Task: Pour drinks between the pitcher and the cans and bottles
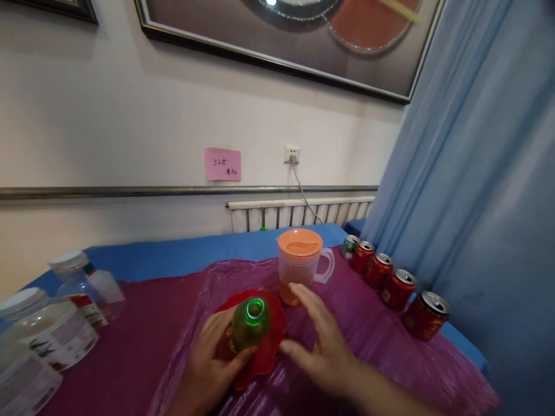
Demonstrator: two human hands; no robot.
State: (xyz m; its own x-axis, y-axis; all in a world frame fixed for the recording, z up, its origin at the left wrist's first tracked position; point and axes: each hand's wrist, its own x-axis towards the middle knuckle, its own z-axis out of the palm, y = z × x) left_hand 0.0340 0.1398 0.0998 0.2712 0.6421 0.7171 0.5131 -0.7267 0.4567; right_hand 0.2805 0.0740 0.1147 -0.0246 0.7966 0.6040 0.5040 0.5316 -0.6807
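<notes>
The left hand (pixel 210 355) curls around a green bottle (pixel 249 330), upright over a red scalloped dish (pixel 276 329); the right hand (pixel 325 352) is loosely spread, holding nothing, by an orange-lidded pitcher (pixel 297 271), contact unclear. Farther out on the purple-covered counter (pixel 147 323), five cans (pixel 399 290) line the right and clear jars (pixel 56 332) the left

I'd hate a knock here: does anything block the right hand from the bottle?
Nothing visible stands between the right hand and the bottle; the dish lies lower. The left hand holds the bottle, its thumb across the near side.
</notes>
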